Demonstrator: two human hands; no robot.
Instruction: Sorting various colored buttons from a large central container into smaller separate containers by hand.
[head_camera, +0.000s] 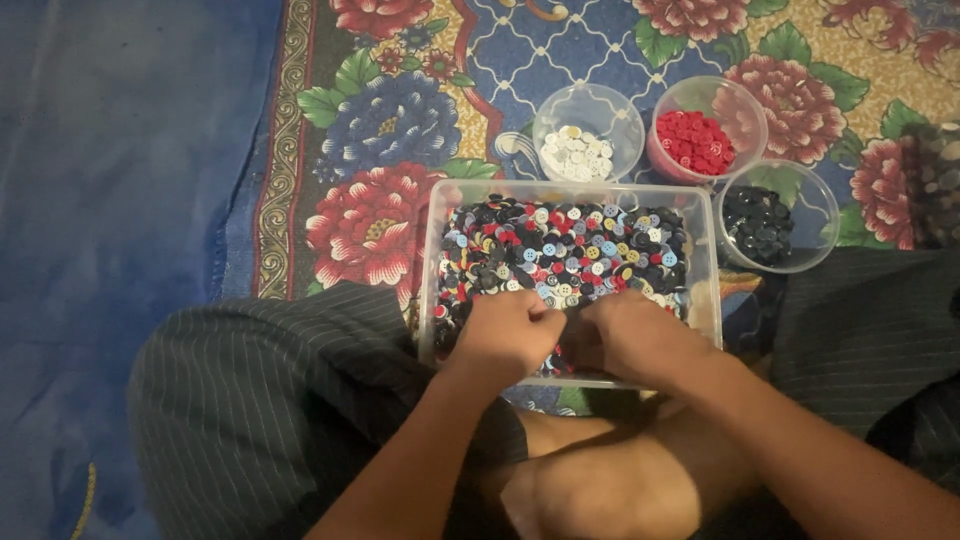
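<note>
Both forearms reached forward from the crossed legs. The left hand (508, 335) and right hand (630, 335), knuckles up and fingers curled, rested side by side in the mixed buttons (570, 245) at the near end of the clear rectangular tub (705, 270); whether either pinched a button could not be seen.

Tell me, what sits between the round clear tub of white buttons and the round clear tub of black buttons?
In the head view, the round clear tub of red buttons sits between the white-button tub and the black-button tub, touching the black-button one.
</note>
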